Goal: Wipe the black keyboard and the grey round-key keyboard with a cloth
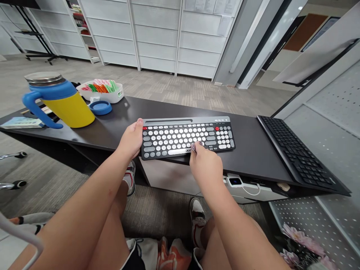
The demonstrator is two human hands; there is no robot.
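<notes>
I saw the grey keyboard (188,137) lying flat on the dark counter (250,150), close to its near edge. My left hand (131,140) clasped the keyboard's left end, thumb on top at the far corner. My right hand (204,163) sat at the near edge, right of the space bar, its fingertips (197,147) pinched on a small keycap (201,143). A black keyboard (295,153) lay well apart at the right. At the far left stood a yellow jug (63,101), a blue lid (100,107) just beside it.
</notes>
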